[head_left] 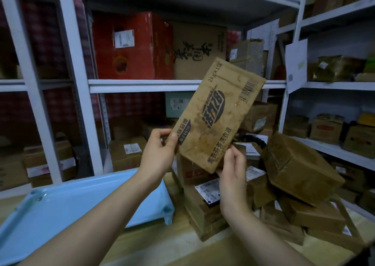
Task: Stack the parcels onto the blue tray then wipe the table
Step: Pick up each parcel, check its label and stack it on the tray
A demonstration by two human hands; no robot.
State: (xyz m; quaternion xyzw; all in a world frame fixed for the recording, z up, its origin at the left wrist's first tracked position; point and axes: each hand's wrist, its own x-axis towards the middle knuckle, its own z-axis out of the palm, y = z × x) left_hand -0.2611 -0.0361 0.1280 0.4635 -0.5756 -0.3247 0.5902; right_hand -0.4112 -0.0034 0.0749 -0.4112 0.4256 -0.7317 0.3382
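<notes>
The left hand [160, 152] and right hand [232, 174] are both clamped on one flat brown cardboard parcel [219, 113] with dark blue print and a barcode. They hold it in the air above the bench, tilted so its far end points up and to the right. The left hand pinches the near left corner, thumb on the printed face and fingers behind. The right hand grips the lowest corner, thumb against the edge and fingers underneath.

Below and to the right of the held parcel, a heap of brown cardboard parcels [294, 174] lies jumbled on the pale wooden bench [162, 243], several with white shipping labels and some leaning on each other. To the left, a light-blue plastic tray [71, 204] sits on the bench, its right end near the heap.

Behind the bench stands white metal shelving [162, 84] packed with cartons, among them a large red carton [123, 48] on the middle shelf.
</notes>
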